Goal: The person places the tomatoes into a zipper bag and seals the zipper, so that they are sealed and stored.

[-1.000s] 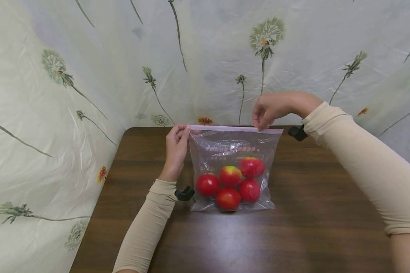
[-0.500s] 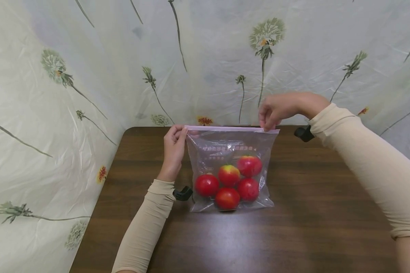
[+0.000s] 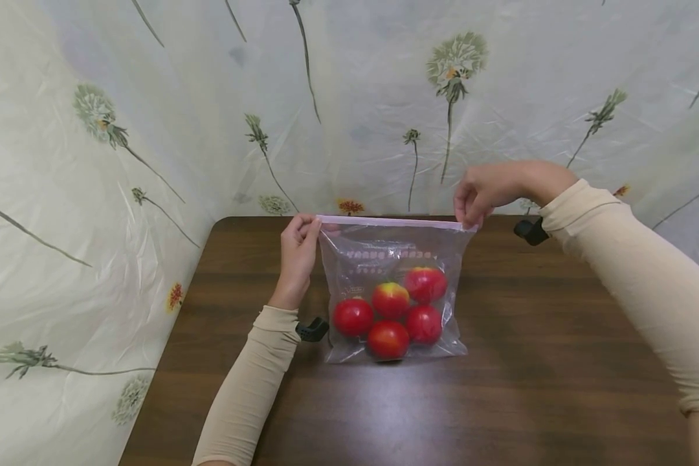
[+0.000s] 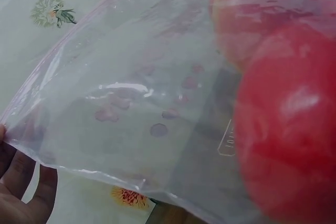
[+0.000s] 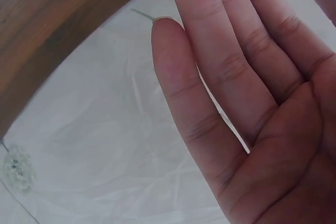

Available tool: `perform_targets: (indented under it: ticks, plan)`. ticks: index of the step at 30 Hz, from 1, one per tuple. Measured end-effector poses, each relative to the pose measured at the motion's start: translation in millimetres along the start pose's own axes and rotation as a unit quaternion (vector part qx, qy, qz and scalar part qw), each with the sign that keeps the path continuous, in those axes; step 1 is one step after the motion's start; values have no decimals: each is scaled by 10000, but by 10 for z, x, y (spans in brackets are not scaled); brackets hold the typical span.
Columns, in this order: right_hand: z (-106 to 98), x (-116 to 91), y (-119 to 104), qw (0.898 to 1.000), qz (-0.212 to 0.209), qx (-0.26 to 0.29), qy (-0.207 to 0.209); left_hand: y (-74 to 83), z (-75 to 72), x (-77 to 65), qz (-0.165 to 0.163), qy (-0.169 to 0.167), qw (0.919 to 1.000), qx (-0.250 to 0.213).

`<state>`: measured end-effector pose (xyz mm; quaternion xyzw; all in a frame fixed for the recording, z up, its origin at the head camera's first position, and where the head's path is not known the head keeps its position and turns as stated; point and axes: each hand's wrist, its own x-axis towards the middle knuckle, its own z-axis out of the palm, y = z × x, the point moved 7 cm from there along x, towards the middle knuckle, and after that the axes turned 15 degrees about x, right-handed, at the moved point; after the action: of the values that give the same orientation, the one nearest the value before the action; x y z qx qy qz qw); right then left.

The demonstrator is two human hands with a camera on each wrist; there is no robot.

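A clear zip bag [image 3: 396, 243] with a pink strip [image 3: 384, 222] along its top stands near the table's back edge. Inside are several round red fruits [image 3: 389, 340], some with yellow patches, bunched in its lower half. My left hand [image 3: 296, 255] pinches the strip's left end between thumb and fingers; the left wrist view shows its fingers [image 4: 43, 198] behind the bag's corner. At the strip's right end, the thumb and forefinger of my right hand [image 3: 489, 189] pinch it. The right wrist view shows that hand's other fingers [image 5: 184, 82] loosely bent, with the bag out of sight.
The dark wooden table [image 3: 536, 336] has its back edge just behind the bag. A pale sheet [image 3: 361, 97] printed with dandelions hangs behind it and along the left side. A black wrist camera [image 3: 312, 330] sits close to the bag's left edge.
My right hand has slid rightwards along the pink strip to its right end. The left hand keeps its pinch at the left corner; the bag first shifted slightly left.
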<state>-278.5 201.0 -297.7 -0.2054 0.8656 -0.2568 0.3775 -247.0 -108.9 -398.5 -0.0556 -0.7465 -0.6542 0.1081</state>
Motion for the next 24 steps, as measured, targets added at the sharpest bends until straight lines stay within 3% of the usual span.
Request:
perform_targets:
  ticks: [7, 11, 17, 24]
  plan:
    - [14, 3, 46, 9993, -59, 357, 27, -14, -18, 35, -249, -3, 9997, 67]
    - [19, 21, 88, 9977, -269, 558, 259, -54, -60, 69, -445, 145, 9987, 215]
    - [64, 81, 197, 9933, -532, 801, 643, -182, -79, 106, -674, 101, 9975, 157]
    - [188, 166, 459, 9851, -659, 1301, 913, -356, -48, 147, -956, -69, 9938, 571]
